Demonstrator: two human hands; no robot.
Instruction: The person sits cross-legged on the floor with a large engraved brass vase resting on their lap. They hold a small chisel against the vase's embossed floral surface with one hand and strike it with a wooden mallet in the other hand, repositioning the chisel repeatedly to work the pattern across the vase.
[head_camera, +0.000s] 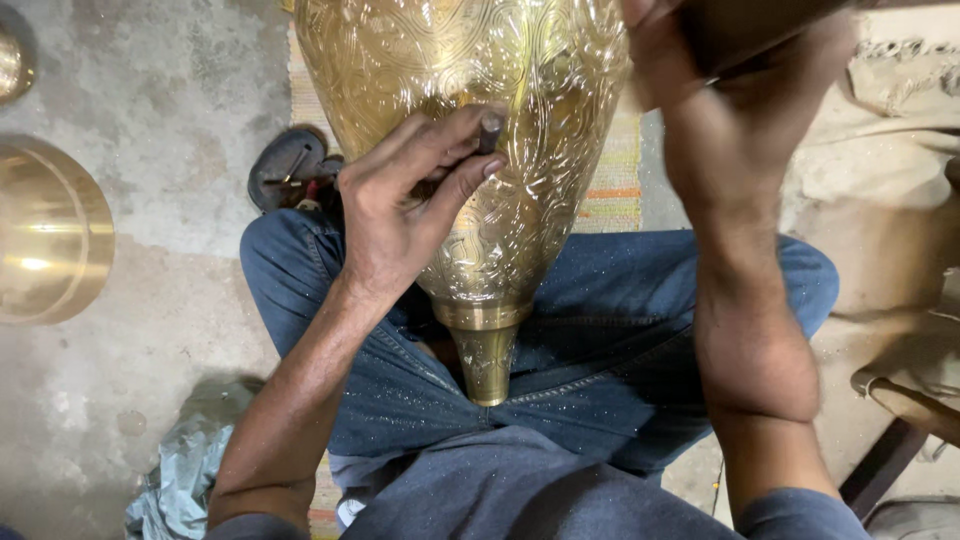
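My left hand (400, 215) pinches the punch (490, 130) square against the brass vase (480, 90); my blurred right hand (665, 50) seemingly grips a mallet.

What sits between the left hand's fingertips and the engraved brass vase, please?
In the head view, a short dark metal punch sits there, pinched by the left hand with its tip against the brass vase.
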